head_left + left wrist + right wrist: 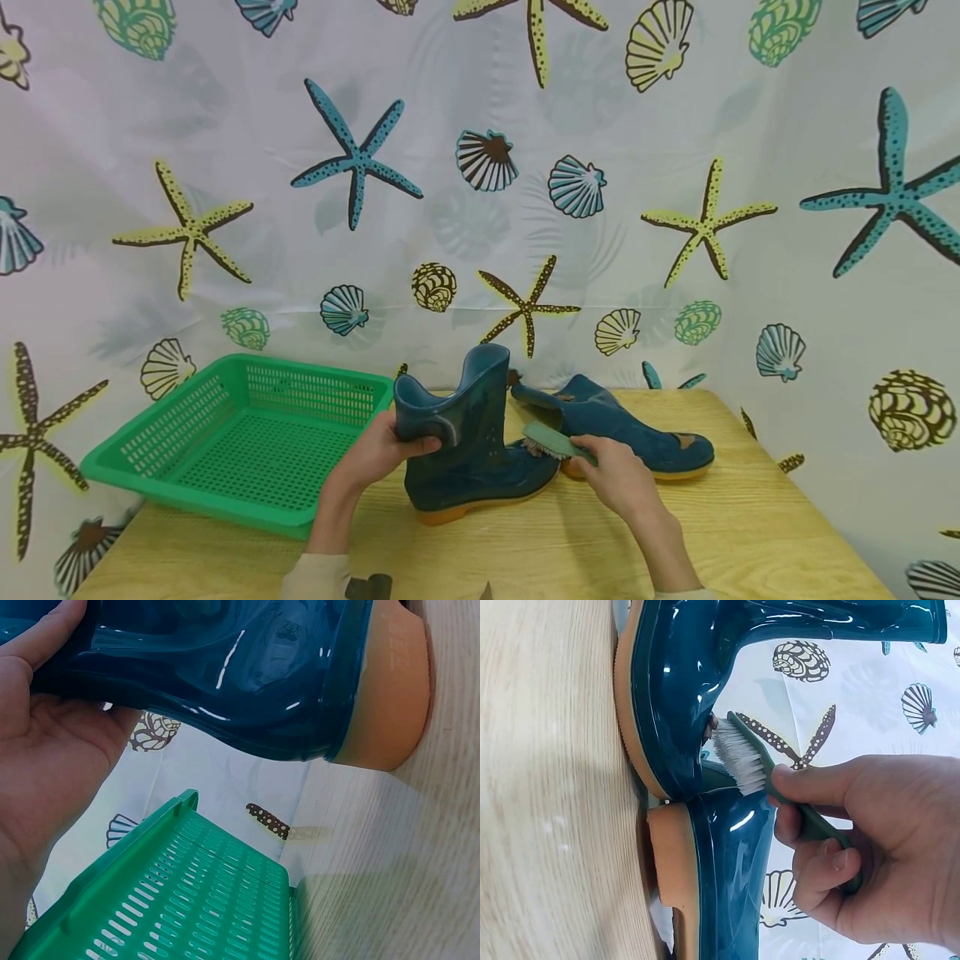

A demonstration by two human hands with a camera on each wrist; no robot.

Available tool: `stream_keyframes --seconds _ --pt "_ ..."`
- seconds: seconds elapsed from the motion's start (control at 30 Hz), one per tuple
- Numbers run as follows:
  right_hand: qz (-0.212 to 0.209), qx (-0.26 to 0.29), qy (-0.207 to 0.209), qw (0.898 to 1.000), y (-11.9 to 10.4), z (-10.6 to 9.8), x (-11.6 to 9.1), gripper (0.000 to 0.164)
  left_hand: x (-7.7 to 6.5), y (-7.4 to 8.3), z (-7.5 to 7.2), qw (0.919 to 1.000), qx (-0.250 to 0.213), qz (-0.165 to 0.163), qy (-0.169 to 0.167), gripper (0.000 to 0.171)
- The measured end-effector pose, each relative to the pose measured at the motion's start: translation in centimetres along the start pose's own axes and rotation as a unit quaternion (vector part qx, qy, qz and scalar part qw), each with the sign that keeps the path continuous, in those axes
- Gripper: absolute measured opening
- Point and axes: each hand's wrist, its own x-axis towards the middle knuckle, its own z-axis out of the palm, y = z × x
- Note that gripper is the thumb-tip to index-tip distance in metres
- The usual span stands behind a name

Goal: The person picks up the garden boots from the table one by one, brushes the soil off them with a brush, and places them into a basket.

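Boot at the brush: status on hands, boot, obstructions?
Left hand grips boot, sole down. Right hand holds brush, bristles at boot's front. Second boot close by, could crowd the toe.

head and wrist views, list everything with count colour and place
Upright glossy rubber boot: 1, dark blue with orange sole, table centre
Second rubber boot: 1, dark blue with brown patches, right of first
Handled scrubbing brush: 1, green with white bristles, at upright boot's toe
Rectangular slotted plastic basket: 1, green, left
Wood-grain table: 1, tan, underneath
Starfish-and-shell-print curtain: 1, white, behind
Unclear bits: 2, dark, bottom edge
Sleeves: 2, cream, bottom edge
Left hand: 1, bare, gripping upright boot
Right hand: 1, bare, holding brush
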Motion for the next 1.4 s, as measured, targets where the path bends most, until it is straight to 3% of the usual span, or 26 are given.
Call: stream_keyframes --seconds 0.37,0.67,1.0,1.17,1.4 --pt "-0.004 0.056 0.0 0.998 -0.2 0.6 0.0 0.036 0.1 -0.2 0.1 0.9998 -0.012 0.013 0.003 0.029" --pt "0.018 0.017 0.004 1.0 -0.1 0.8 0.1 0.037 0.0 0.0 0.1 0.9999 -0.009 0.013 0.002 0.03" --pt "0.0 0.036 0.009 0.999 -0.4 1.3 0.3 0.038 0.0 0.0 0.0 0.9999 -0.011 0.013 0.001 0.031" --pt "-0.005 0.02 0.006 1.0 -1.1 1.8 0.3 0.039 0.0 -0.1 0.0 0.9999 -0.01 0.014 0.001 0.03" --pt "0.015 0.004 0.035 0.999 -1.0 2.0 0.2 0.039 0.0 -0.1 0.0 0.9999 -0.008 0.013 -0.001 0.029"
